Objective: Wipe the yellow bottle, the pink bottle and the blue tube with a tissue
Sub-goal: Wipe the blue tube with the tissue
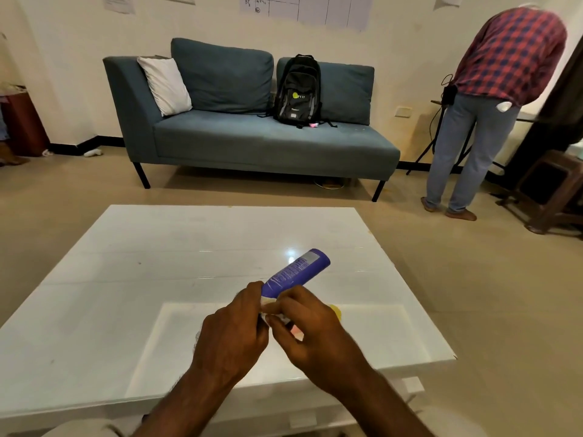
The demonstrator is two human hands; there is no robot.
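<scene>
Above the table [157, 263], my left hand [233, 329] grips the blue tube [296, 269] low down while my right hand [315, 326] pinches the tissue [267, 301] against it, mid-wipe; whether the yellow bottle [336, 310] and pink bottle [296, 334], mostly hidden under my hands, are done I can't tell.

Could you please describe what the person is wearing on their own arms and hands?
Both forearms are bare as far as the frame shows, with no sleeve in view. Neither the left hand nor the right hand shows a glove, ring, watch or bracelet.
</scene>
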